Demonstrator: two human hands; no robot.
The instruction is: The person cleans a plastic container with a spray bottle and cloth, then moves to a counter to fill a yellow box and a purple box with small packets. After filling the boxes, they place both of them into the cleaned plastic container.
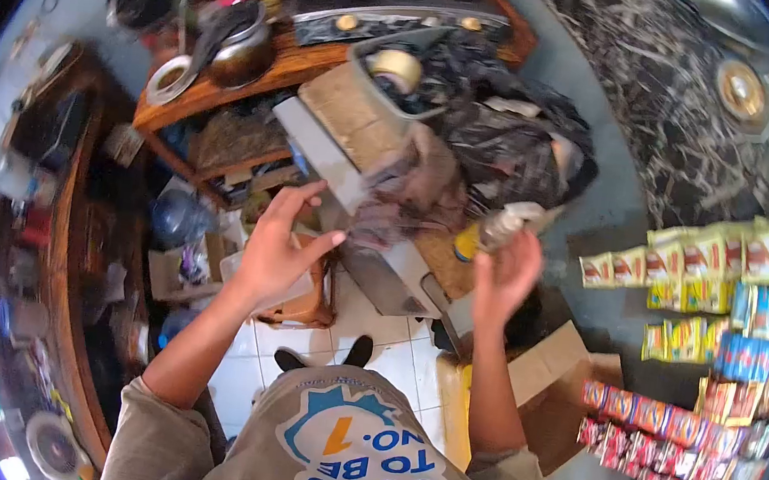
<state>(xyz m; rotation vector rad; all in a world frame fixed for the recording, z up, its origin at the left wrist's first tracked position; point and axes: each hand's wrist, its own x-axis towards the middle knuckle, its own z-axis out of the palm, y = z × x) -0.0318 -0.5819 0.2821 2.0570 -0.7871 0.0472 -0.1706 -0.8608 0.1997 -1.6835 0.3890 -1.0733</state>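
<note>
A dull mauve-brown cloth [407,209] lies against a black plastic bag [509,145]; the bottle [499,229] is white at one end, yellow at the other. The countertop [605,56] is black with white veins. The grey-brown shirt [271,440] bears a white, blue and orange print [374,452]; the sachets [743,359] mix yellow, blue and red.

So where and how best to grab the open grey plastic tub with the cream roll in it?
Probably by the tub's exposed left rim, coming from the lower left of the view, where the open left hand is. That edge faces bare brown board, while crumpled black plastic bags crowd its right side. The open top should let fingers hook over the rim.
</note>
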